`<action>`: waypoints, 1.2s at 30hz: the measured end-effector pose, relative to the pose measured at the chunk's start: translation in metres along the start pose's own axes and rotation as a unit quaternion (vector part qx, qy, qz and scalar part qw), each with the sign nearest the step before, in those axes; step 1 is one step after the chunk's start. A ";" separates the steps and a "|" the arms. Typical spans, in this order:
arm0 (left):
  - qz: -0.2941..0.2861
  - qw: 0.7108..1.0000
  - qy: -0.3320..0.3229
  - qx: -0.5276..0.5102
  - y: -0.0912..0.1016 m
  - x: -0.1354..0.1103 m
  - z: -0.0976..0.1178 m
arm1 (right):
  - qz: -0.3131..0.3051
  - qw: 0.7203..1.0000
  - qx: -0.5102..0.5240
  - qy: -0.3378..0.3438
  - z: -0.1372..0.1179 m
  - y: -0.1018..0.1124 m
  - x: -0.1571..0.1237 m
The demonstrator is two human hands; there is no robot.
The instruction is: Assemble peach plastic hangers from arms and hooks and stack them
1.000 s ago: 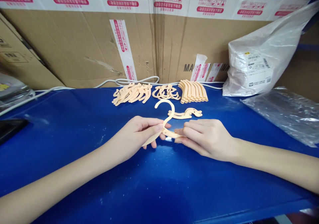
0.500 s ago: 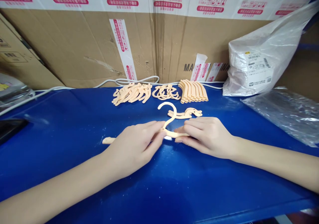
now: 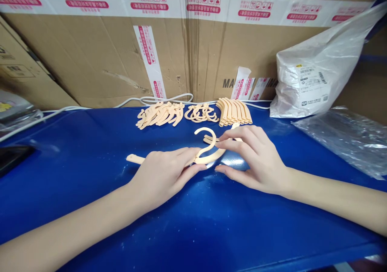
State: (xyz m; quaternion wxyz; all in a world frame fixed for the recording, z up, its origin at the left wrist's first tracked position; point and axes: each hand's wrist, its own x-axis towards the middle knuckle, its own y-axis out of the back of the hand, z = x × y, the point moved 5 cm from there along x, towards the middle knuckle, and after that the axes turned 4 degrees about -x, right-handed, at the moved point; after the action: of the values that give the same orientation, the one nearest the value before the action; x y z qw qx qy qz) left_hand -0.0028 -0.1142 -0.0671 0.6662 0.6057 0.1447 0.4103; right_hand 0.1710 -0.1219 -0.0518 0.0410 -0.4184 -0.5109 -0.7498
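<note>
Mid-frame, our left hand pinches the hanger; our right hand spreads. A loose pinch could drop it.

We faced brown cardboard at twelve o'clock, banded by white printed tape, with another carton at ten. Towards six we saw a glossy blue worktop that caught pale light near the dial's centre; a white plastic bag stood at two.
</note>
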 end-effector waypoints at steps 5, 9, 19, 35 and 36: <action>-0.011 1.000 0.021 -0.012 0.000 0.002 -0.003 | -0.011 1.000 0.004 0.007 -0.002 0.000 0.000; -0.007 1.000 0.015 -0.013 -0.001 0.001 -0.004 | -0.057 0.998 0.041 -0.008 0.000 -0.006 0.002; 0.039 0.996 -0.075 0.023 0.000 -0.005 0.014 | -0.127 0.988 0.078 -0.038 0.001 -0.013 0.000; -0.029 0.988 -0.153 -0.018 -0.003 0.004 0.014 | -0.203 0.955 -0.146 -0.160 0.049 0.001 0.007; -0.041 0.989 -0.140 -0.031 -0.005 0.006 0.012 | -0.211 0.951 -0.174 -0.143 0.048 0.002 0.007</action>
State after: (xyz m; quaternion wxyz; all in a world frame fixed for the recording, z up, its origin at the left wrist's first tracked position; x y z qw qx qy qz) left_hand 0.0109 -0.1183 -0.0672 0.7143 0.6301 0.0618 0.2983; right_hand 0.1955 -0.0822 -0.0396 -0.2653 -0.4040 -0.4493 -0.7513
